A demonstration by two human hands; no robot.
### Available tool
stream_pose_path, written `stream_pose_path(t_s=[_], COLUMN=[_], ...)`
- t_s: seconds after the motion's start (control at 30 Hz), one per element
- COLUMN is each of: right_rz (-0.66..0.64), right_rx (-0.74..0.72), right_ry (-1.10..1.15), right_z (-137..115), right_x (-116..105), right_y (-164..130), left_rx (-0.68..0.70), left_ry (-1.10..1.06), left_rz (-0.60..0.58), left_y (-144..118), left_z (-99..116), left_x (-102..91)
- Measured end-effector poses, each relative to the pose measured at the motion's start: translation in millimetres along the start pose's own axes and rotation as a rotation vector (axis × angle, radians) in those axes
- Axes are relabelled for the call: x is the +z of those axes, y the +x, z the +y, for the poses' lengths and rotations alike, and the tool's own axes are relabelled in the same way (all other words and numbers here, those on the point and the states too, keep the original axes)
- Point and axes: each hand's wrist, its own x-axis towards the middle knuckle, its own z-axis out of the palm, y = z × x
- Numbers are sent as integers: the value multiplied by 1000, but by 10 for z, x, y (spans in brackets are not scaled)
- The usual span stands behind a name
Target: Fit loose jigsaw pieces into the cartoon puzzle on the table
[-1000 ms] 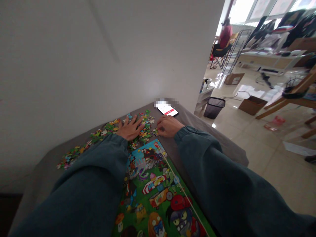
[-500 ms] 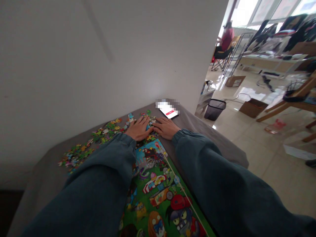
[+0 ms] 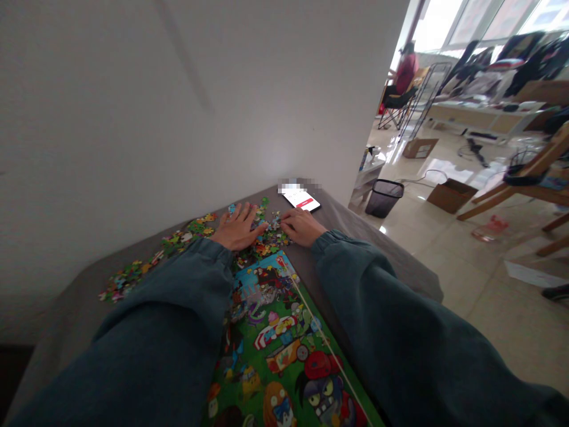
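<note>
Loose jigsaw puzzle pieces (image 3: 204, 225) lie scattered along the wall side of the grey-covered table. My left hand (image 3: 239, 228) rests palm down on the pieces, fingers spread, thumb stretched to the right. Just right of it, my right hand (image 3: 303, 227) has its fingers curled together at the edge of the small pile between the hands. Whether a piece sits in those fingertips is hidden. Nearer to me lies a cartoon puzzle picture (image 3: 280, 332), brightly coloured, with a thin pale line running along its right side. My left sleeve covers part of its left edge.
A phone (image 3: 304, 198) with a lit screen lies at the table's far corner, beyond my right hand. The wall (image 3: 178, 118) rises along the far left side. On the floor to the right stand a mesh bin (image 3: 383, 198) and a cardboard box (image 3: 452, 194); a seated person (image 3: 406, 71) is farther off.
My left hand has moved left, away from my right hand, uncovering pieces between them. The right hand's fingers have gone from stretched flat to curled.
</note>
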Motion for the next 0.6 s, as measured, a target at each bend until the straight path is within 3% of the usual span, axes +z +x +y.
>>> stream_pose_path(t_s=[0.2, 0.33, 0.5, 0.6], right_rz=[58, -28, -64, -10], right_rx=[-22, -146, -130, -113], right_ry=[-65, -39, -95, -89], right_z=[-4, -35, -36, -90], right_x=[-5, 75, 40, 82], right_y=[-41, -65, -76, -76], left_rx=[26, 14, -173, -215], left_ry=[49, 102, 61, 1], left_rz=[-53, -83, -21, -37], left_y=[-229, -575, -1268, -1580], left_z=[-448, -950, -1759, -1967], left_x=[-208, -249, -79, 96])
